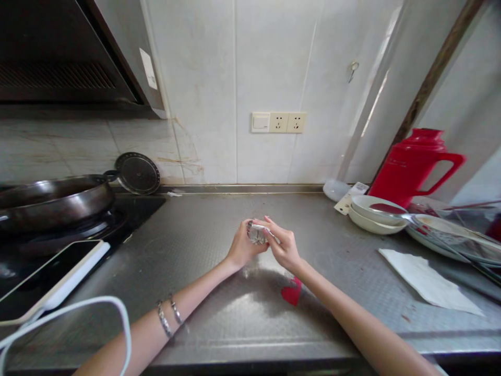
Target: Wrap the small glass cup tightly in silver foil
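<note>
My left hand (240, 246) is wrapped round a small shiny silvery thing (255, 233), dead centre over the metal counter (195, 224). Right hand (285, 245) has fingers on it, can't tell if gripping tbh. Red thermos jug (407, 169)'s at 2 o'clock, red heart shape (290, 293) at 5.

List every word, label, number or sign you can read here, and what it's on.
No text is readable.
White sticker on the range hood: too small.
White card by the bowls: blurred.
Red thermos: faint marking, blurred.
Held silvery item: nothing legible.
</note>
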### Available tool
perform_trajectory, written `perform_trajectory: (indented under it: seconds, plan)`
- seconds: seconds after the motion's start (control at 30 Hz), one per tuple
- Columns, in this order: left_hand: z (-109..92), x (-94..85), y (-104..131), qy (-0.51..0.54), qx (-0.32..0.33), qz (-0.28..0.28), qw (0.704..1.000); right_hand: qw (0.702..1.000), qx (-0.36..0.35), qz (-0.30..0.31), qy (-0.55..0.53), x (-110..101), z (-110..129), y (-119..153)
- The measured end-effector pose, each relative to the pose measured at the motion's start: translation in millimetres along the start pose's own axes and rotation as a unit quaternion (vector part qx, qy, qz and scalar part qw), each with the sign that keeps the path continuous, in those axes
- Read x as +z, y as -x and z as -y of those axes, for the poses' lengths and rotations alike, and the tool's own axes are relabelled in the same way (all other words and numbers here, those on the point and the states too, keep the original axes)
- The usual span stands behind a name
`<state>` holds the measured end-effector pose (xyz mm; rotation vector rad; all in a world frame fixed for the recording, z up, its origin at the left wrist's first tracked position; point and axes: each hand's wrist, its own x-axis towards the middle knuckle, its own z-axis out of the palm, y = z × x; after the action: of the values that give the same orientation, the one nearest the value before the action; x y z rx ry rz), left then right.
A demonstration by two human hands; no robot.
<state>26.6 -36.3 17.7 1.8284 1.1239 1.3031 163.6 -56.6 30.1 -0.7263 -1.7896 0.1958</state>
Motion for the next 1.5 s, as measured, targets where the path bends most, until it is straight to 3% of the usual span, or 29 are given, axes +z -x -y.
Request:
perform_trajectory:
  seconds: [0.17, 0.27, 0.5, 0.7, 0.87, 1.0, 1.1, 1.17, 1.23, 1.37, 1.5]
  plan:
    - [-0.7, -0.6, 1.4, 0.014, 0.006, 0.012, 1.000, 0.985, 0.130, -0.110, 0.003, -5.9, -10.8, -5.3]
    - [-0.9, -0.3, 2.2, 0.021, 0.019, 0.016, 0.999, 0.987, 0.134, -0.091, 0.020, -4.9, -18.9, -5.3]
    - [-1.6, 0.4, 0.7, 0.001, 0.022, -0.015, 1.000, 0.996, 0.061, -0.050, 0.046, 1.6, -18.2, 3.6]
    - [-2.1, -2.7, -3.2, 0.053, -0.042, -0.021, 0.998, 0.999, -0.026, -0.025, 0.031, 5.2, -10.2, 4.5]
    - [-2.7, -5.1, -6.7, 0.093, -0.060, -0.019, 0.994, 0.998, -0.059, -0.024, 0.012, 7.3, -3.8, 4.8]
    - [1.5, -5.6, -7.8, 0.073, -0.054, -0.019, 0.996, 0.998, 0.007, -0.056, 0.020, 4.5, -1.8, 3.3]
    - [7.1, -3.7, -5.8, 0.007, -0.026, -0.023, 0.999, 0.989, 0.091, -0.108, 0.033, -0.1, -6.7, 0.0]
    - [9.6, -1.7, -3.3, -0.040, 0.002, -0.016, 0.999, 0.986, 0.104, -0.121, 0.048, -3.0, -11.3, -2.7]
    - [9.8, 0.2, -1.0, -0.075, 0.028, -0.005, 0.997, 0.991, 0.064, -0.095, 0.061, -4.5, -14.7, -4.5]
    - [4.4, 1.2, 1.0, -0.107, 0.082, 0.019, 0.991, 0.995, -0.070, 0.020, 0.069, -2.7, -15.8, -3.4]
    - [-1.1, 0.0, 0.5, -0.120, 0.111, 0.045, 0.985, 0.985, -0.126, 0.069, 0.097, -1.4, -12.8, -0.1]
